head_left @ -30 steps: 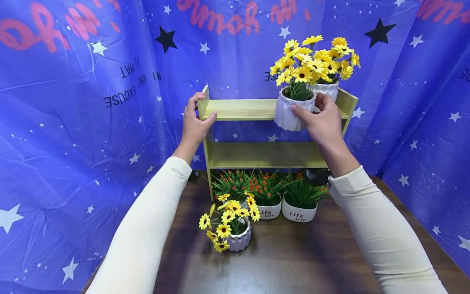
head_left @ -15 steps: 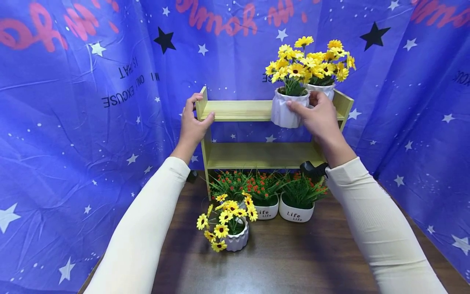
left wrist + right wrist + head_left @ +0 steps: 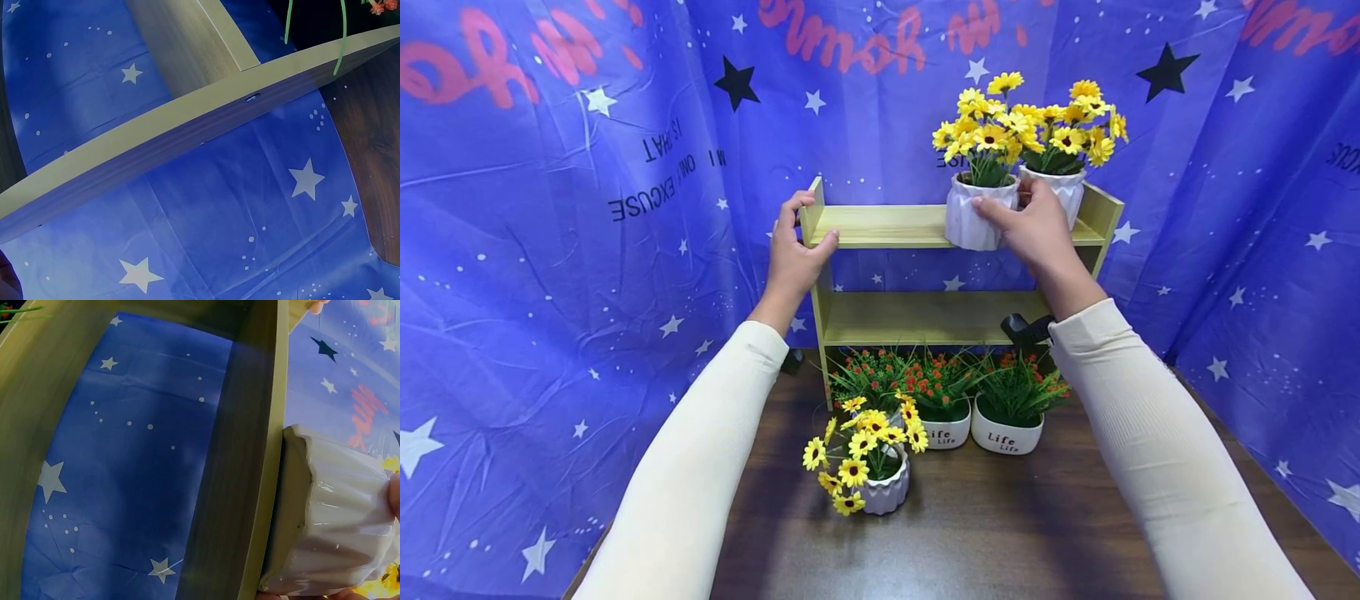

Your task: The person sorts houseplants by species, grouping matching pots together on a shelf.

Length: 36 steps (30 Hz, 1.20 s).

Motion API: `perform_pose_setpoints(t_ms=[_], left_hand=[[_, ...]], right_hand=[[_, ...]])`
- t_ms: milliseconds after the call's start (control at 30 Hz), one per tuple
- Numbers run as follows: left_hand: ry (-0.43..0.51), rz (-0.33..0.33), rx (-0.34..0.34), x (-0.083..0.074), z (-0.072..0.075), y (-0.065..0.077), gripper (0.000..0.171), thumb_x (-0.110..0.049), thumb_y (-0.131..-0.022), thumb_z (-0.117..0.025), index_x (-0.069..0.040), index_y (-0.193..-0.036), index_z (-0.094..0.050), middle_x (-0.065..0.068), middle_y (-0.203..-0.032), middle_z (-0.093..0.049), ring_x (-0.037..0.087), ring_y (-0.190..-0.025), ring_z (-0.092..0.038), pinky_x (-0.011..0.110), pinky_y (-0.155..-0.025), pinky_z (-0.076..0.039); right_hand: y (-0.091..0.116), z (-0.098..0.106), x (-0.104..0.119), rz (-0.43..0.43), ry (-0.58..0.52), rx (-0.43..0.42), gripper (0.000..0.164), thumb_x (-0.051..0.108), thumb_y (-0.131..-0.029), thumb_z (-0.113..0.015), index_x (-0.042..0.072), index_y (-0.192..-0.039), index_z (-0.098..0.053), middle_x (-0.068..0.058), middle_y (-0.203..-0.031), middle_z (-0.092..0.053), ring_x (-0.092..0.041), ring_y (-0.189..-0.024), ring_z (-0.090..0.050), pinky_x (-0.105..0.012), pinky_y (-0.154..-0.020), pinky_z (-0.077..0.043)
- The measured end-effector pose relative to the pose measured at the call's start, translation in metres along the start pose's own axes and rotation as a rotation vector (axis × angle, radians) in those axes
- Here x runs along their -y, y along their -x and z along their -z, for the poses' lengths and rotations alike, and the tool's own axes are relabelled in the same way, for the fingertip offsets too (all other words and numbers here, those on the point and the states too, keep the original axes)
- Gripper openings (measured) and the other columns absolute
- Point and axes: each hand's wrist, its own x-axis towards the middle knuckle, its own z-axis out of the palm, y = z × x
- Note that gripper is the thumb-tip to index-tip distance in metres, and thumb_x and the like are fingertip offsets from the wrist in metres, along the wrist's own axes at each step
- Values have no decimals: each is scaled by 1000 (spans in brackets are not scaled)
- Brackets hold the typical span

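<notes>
My right hand [image 3: 1041, 237] pinches a white fluted pot of yellow artificial daisies [image 3: 973, 218] by its rim and side. That pot is upright at the front edge of the wooden shelf [image 3: 887, 223], on the top board's right half. In the right wrist view the pot's base [image 3: 292, 506] lies close against the board, partly past its edge; whether it bears weight I cannot tell. A similar daisy pot [image 3: 1066, 196] stands right behind my fingers at the top board's right end. My left hand [image 3: 799, 260] grips the left side panel [image 3: 814, 212], thumb in front.
A third daisy pot [image 3: 886, 490] stands on the dark wood table [image 3: 955, 533], before the shelf. Under the lower board [image 3: 932, 317], several white oval pots with red-flowered grass [image 3: 1006, 437] sit in a row. A blue star-patterned curtain [image 3: 625, 250] surrounds the table.
My right hand has moved the daisy pot left and slightly back toward the top board, opening a little distance from the pot at the right end. The left hand keeps its place.
</notes>
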Motion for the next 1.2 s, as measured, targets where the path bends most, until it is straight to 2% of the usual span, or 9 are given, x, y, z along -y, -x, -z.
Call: perform_pose_setpoints(t_ms=[167,400,733,867,1033,1200], left_hand=[[29,2,2,-1,-1,0,55,-3,-79,-77,-3,-128,-51,8,-143,-51,32,-115,-48,46,-86,-44],[0,14,9,-2,-2,1,53,-8,-81,-77,-5,-127,-52,2,-139,-53,24,-113,-50,38,-85,-45],[-12,5,-1,1,-2,-1,53,-10,-79,-77,-8,-126,-52,-2,-139,-54,24,-113,-50,37,-87,-44],[-7,-1,-2,2,-1,-1,53,-10,-79,-77,-7,-126,-53,-1,-140,-53,24,-114,-50,34,-87,-44],[-2,11,-1,0,-1,0,53,-7,-80,-77,-5,-127,-52,1,-141,-52,25,-114,-50,37,-87,-44],[13,19,-3,-1,-3,0,53,-2,-81,-75,0,-128,-50,9,-144,-50,32,-116,-49,38,-84,-44]], right_hand=[[-7,-1,2,-12,33,11,94,46,-88,-71,4,-155,-22,-14,-153,-35,-24,-131,-39,-38,-107,-37],[-13,-6,1,-32,42,16,92,47,-89,-70,2,-154,-23,-16,-153,-35,-25,-132,-39,-37,-107,-37],[-18,-11,1,4,38,-20,86,45,-89,-71,0,-151,-30,-17,-147,-41,-25,-126,-43,-37,-104,-39],[-19,-14,1,13,29,-25,86,44,-89,-71,1,-151,-30,-17,-148,-41,-25,-127,-43,-37,-105,-39],[-24,-18,-1,33,39,-40,85,44,-89,-70,0,-151,-31,-18,-148,-41,-25,-129,-42,-36,-106,-37],[-27,-21,-2,30,48,-52,84,44,-89,-70,1,-150,-31,-18,-148,-41,-24,-129,-42,-36,-106,-37]])
